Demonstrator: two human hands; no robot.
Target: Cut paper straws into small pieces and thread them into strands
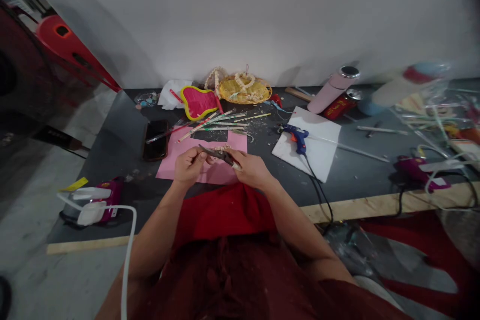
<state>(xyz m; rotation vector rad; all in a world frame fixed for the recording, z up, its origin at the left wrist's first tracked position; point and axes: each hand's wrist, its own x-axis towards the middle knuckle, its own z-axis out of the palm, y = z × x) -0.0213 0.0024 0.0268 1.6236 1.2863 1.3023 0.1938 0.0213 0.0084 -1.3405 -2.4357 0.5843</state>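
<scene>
My right hand [251,167] is closed around a pair of scissors [218,154] with dark blades that point left. Beside the blades, at the fingers of that hand, is a small strand of pale beads [223,148]. My left hand [190,164] is closed in a pinch just left of the scissors' tips; what lies between its fingertips is too small to make out. Both hands are above a pink paper sheet [170,167] on the dark table. Behind them lie several thin patterned paper strips [221,124].
A yellow basket [264,95] with beaded strands stands by the wall, next to a pink, yellow-edged piece [198,105]. To the left lies a phone [155,145]. On the right, a blue glue gun [298,137] rests on a white board [322,160], with a pink flask [330,92] behind.
</scene>
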